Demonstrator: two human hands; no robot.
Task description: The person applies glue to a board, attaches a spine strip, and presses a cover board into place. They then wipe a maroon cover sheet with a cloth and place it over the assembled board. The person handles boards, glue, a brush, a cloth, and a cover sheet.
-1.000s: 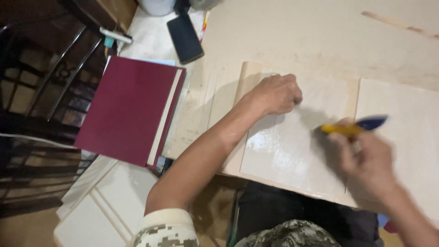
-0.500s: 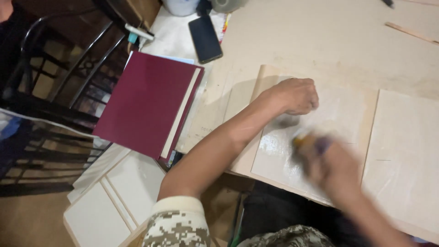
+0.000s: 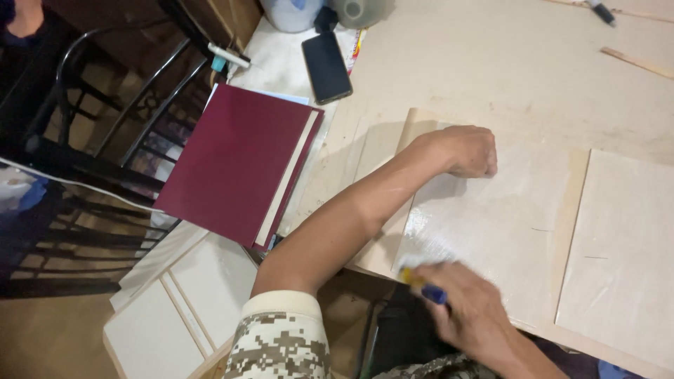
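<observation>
I press my clenched left hand (image 3: 465,150) on the pale wooden panel (image 3: 491,224) on the counter (image 3: 491,63); my blurred right hand (image 3: 470,309) apparently grips a blue-and-yellow tool (image 3: 425,288). Steady pressure keeps strokes even.

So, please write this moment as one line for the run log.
left hand: fist pressing white panel | right hand: blurred, holds yellow-blue tool at panel's near edge | maroon folder: left
</observation>
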